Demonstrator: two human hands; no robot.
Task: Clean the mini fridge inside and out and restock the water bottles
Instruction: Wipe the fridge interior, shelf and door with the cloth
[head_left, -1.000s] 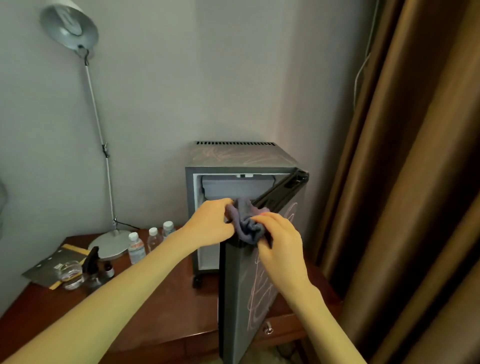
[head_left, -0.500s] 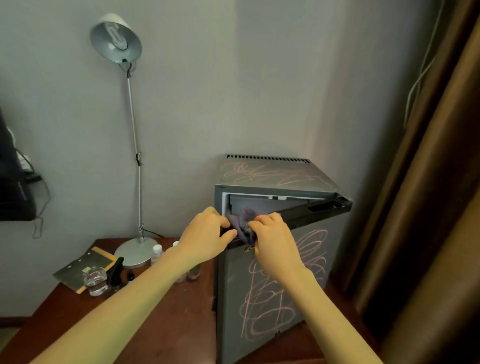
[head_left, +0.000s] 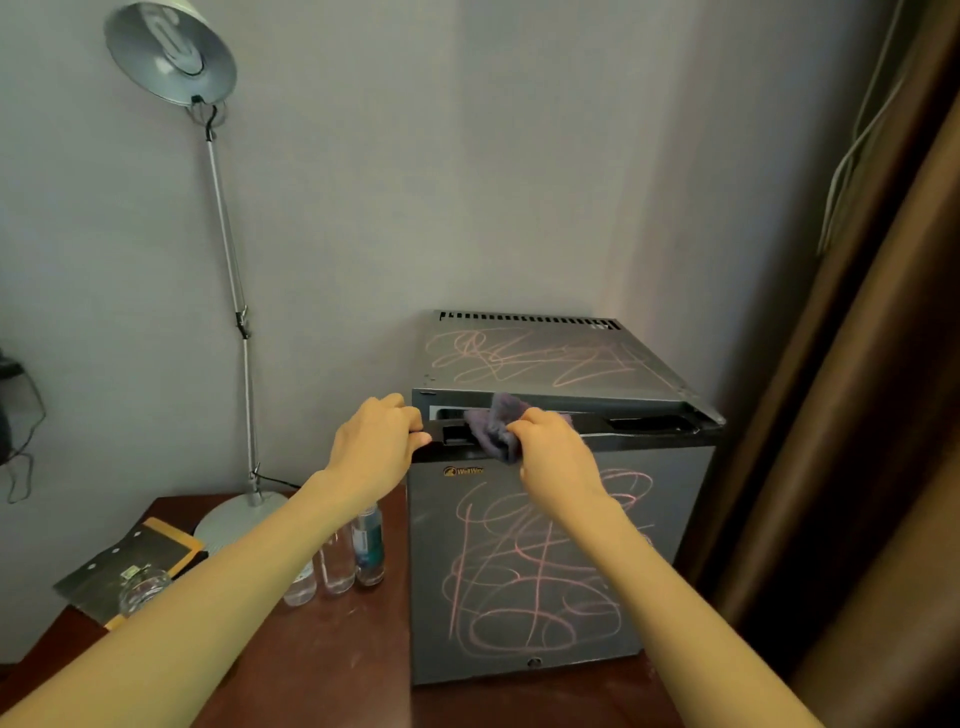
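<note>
On the wooden counter (head_left: 322, 670), toward 5 o'clock in the view, stands the mini fridge (head_left: 550, 358), with pink scribbles across its top and its door (head_left: 535, 587). The left hand (head_left: 371, 447) has its fingers curled over the door's upper corner at 9 o'clock, gripping it. The right hand (head_left: 558, 457) pinches a grey cloth (head_left: 493, 428) against the door's top edge, just beside the left hand. Three water bottles (head_left: 337, 564) stand at the fridge's 9 o'clock, partly behind the left forearm. A desk lamp (head_left: 236, 312) rises at 10 o'clock, and a brown curtain (head_left: 857, 441) hangs at 3 o'clock.
</note>
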